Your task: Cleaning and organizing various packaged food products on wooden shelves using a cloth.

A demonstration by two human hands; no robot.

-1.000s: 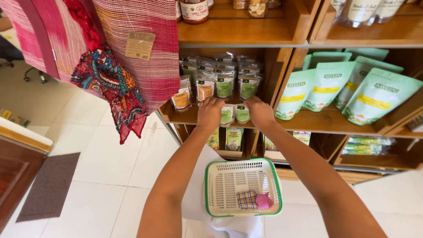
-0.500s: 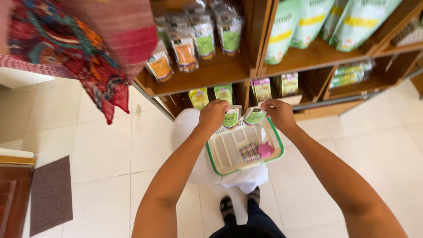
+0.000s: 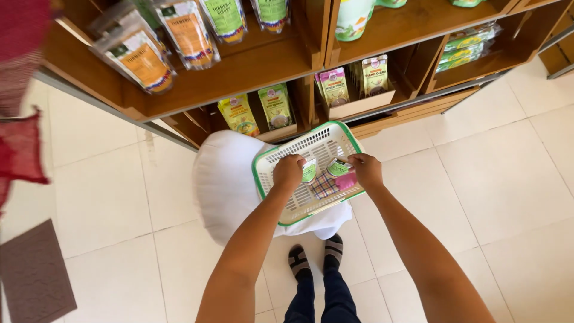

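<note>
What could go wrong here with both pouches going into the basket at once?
1. The basket sits on a soft white cushion, not a flat surface, so pressing down could tip it.
2. The left hand and right hand each hold a small green pouch by fingers only; one could slip and miss.
3. A checked item and pink item already lie inside and could get pushed aside.
</note>
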